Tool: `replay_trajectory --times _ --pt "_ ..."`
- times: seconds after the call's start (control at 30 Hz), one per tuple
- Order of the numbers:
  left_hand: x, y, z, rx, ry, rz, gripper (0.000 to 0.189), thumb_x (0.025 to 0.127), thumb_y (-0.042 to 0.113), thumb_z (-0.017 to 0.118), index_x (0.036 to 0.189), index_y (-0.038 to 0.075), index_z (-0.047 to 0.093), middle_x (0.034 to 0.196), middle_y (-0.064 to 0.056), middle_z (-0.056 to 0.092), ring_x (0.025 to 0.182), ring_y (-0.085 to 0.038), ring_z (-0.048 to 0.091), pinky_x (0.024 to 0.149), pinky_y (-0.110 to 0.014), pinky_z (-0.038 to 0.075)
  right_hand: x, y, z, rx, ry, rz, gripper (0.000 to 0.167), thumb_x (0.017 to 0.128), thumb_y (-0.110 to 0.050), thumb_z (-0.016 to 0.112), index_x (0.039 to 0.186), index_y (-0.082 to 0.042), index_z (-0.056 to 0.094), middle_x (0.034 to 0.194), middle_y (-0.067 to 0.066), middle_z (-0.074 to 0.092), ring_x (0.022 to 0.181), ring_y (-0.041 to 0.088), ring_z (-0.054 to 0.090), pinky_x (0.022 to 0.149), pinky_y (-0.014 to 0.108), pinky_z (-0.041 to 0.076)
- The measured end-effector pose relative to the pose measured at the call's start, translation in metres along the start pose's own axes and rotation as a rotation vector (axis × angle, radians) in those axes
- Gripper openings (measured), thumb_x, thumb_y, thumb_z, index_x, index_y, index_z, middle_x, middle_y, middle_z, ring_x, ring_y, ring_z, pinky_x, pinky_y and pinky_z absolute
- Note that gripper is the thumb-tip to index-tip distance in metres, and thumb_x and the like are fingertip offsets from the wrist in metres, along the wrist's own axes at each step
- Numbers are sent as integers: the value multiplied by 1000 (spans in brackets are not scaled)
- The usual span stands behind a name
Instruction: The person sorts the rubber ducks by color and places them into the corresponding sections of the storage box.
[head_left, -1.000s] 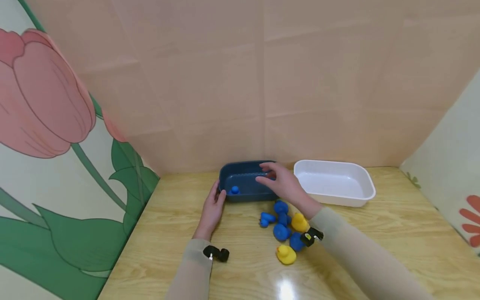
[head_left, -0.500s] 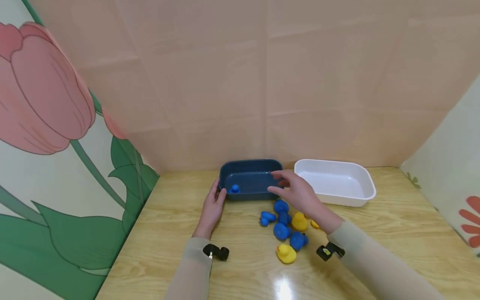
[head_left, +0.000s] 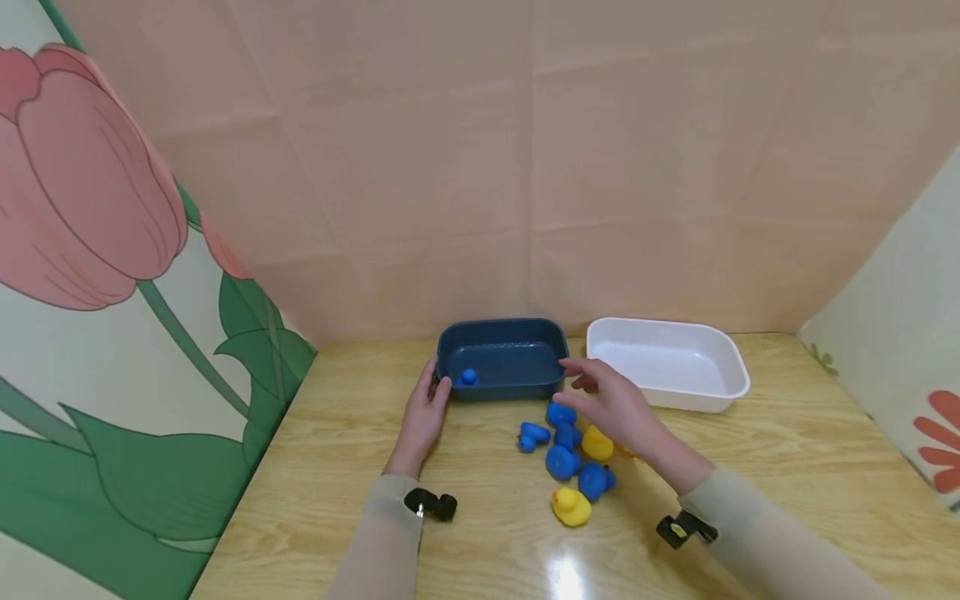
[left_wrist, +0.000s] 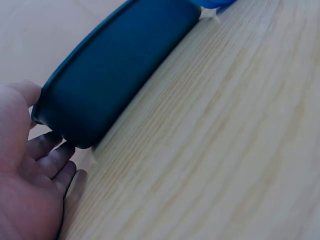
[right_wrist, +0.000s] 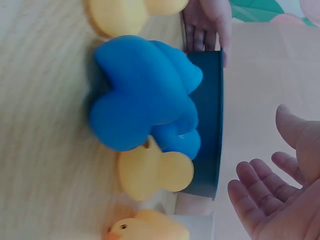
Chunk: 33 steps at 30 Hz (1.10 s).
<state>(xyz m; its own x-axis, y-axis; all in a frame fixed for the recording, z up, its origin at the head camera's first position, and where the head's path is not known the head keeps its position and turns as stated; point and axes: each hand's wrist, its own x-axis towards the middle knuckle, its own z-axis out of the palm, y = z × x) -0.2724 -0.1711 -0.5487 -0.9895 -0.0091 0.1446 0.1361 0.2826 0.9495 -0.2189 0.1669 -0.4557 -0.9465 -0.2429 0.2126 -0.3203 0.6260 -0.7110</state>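
My left hand [head_left: 423,419] grips the left front corner of a dark blue tray [head_left: 501,391], thumb on the front side and fingers round the left end. In the left wrist view the thumb meets the tray's rim [left_wrist: 75,52]. A small blue toy duck [head_left: 468,377] sits inside, near the tray's left front. Holding nothing, my right hand [head_left: 617,406] hovers past the tray's right front corner, thumb and fingers apart. Beneath and beside it lie several blue ducks [head_left: 562,462] and yellow ducks [head_left: 572,507], one yellow duck [right_wrist: 150,227] largely hidden in the head view.
A white tray [head_left: 667,393] stands right of the dark blue one, a narrow gap between them. Both rest on a wood-grain table [head_left: 480,542], close to a beige backdrop [head_left: 420,208]. Printed side walls with a large tulip [head_left: 105,183] border the left.
My right hand has drawn back from over the dark blue tray, rightward and toward me. The left hand stays at the tray's corner, and the ducks lie as before.
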Motion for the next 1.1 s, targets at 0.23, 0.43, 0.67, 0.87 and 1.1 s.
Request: replay_trajectory --times 0.23,0.43,0.67,0.87,1.1 --pt "-1 -2 -1 7 1 4 61 119 31 54 176 22 33 178 -10 33 160 -37 38 130 -53 33 -10 10 2 -16 -25 23 58 106 -32 79 154 -4 61 145 18 68 127 40 68 110 62 54" --pt "1 -4 -2 -3 -7 9 61 119 33 53 176 24 33 179 -9 32 161 -36 37 130 -52 32 -13 18 4 -35 -49 31 52 106 -27 78 150 -2 65 146 18 68 129 42 68 110 62 55" --pt "1 -2 0 -17 -10 14 61 119 33 53 176 23 32 179 -9 32 161 -36 37 130 -52 32 -12 30 8 -47 -85 34 52 107 -29 77 149 -1 65 146 20 68 130 45 67 107 62 56" --pt "0 -1 -1 3 -8 14 62 119 36 53 176 21 32 179 -9 32 161 -36 37 130 -53 32 -8 36 11 -54 -92 32 50 107 -26 77 149 0 66 145 20 69 130 46 67 108 62 56" --pt "0 -1 0 16 -8 8 65 119 42 53 176 22 31 180 -6 30 161 -34 37 131 -51 32 -2 39 16 -61 -105 17 48 106 -23 79 145 2 69 141 21 71 124 44 70 106 62 57"
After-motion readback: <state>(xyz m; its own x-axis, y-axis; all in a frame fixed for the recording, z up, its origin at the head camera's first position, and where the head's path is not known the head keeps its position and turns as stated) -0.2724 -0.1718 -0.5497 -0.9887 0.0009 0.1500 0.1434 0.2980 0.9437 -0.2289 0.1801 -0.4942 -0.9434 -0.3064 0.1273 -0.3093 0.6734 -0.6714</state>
